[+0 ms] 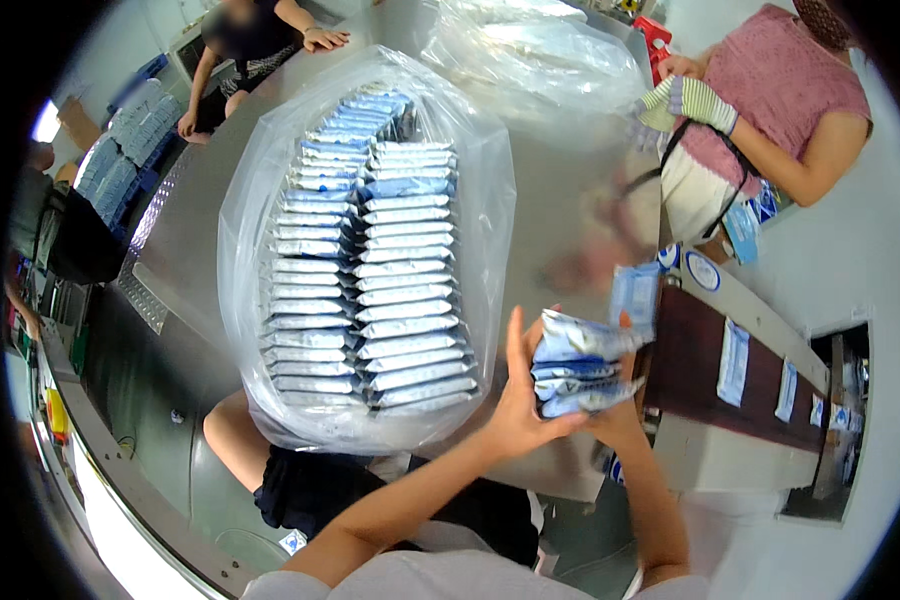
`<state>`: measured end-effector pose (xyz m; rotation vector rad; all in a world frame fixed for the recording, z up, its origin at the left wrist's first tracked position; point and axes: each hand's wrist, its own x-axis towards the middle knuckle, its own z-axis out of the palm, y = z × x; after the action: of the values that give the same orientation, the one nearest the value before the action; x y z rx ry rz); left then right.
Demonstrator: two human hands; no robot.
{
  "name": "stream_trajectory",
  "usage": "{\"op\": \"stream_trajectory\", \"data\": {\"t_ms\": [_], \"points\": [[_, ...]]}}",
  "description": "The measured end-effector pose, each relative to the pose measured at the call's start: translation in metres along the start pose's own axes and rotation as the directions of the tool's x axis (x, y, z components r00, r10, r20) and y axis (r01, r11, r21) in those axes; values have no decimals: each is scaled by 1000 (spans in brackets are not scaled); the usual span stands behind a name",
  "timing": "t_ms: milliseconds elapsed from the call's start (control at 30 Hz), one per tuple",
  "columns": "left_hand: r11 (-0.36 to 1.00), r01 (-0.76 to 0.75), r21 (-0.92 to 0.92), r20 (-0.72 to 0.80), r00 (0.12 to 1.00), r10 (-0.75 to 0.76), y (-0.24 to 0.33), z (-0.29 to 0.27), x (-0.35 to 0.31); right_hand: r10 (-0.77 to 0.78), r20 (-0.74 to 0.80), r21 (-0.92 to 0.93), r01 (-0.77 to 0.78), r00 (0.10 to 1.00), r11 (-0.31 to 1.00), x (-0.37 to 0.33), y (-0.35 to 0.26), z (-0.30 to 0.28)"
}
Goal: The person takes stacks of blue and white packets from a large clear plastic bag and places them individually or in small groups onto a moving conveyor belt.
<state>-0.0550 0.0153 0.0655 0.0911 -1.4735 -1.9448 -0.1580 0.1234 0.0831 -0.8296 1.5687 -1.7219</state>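
Note:
Between my two hands is a small stack of blue-and-white soft packets (578,368), held above the table's near right corner. My left hand (518,400) grips its left side, with the thumb up along the edge. On the other side my right hand (618,415) closes around the stack, its fingers partly hidden by the packets. Just beyond the right fingertips is another blue packet (634,296) at the conveyor's end; whether they touch it I cannot tell. To the left lies a large clear plastic bag (490,260), holding two long rows of similar packets (406,270) standing on edge.
A dark red conveyor belt (690,340) at the right carries several spaced packets (734,362). The metal table (555,200) bears more clear plastic bags (540,50) at its far end. A co-worker's striped gloves (700,103) are at the far right; another person's hand (325,39) rests on the far left edge.

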Motion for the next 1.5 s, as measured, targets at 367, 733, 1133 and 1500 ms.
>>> {"op": "stream_trajectory", "data": {"t_ms": [367, 733, 1133, 1500], "points": [[721, 22, 692, 327, 882, -340, 6, -40, -86, 120, -14, -437, -114, 993, 892, -43, -10, 14], [84, 59, 995, -46, 987, -153, 112, -73, -61, 153, 74, -994, 61, 985, 86, -38, -1, 39], [-35, 7, 999, -17, 955, -297, 68, -125, 19, 201, 35, -993, 11, 979, 121, -29, -3, 38], [-117, -188, 975, 165, 970, -179, 55, -167, 134, 265, -94, -952, -165, 960, 258, -16, -9, 28]]}}
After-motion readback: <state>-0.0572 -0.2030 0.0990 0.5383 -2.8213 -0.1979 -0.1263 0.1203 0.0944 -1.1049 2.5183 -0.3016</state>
